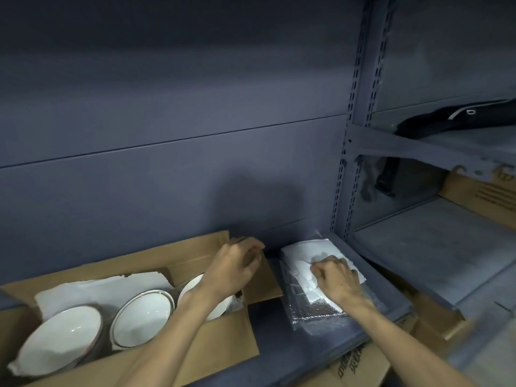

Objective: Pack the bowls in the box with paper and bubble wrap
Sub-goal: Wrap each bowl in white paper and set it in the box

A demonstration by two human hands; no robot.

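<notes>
An open cardboard box sits on a grey shelf at the lower left. Three white bowls stand on edge in it: the left bowl, the middle bowl and the right bowl, partly hidden by my forearm. White paper lines the box behind them. My left hand is over the box's right flap, fingers curled; I cannot tell if it grips anything. My right hand presses on a stack of white paper sheets, pinching a sheet. The stack lies on bubble wrap.
The grey shelf has a grey back wall close behind. A slotted upright post divides it from shelves at the right that hold a dark object and a cardboard box. More cardboard boxes lie below.
</notes>
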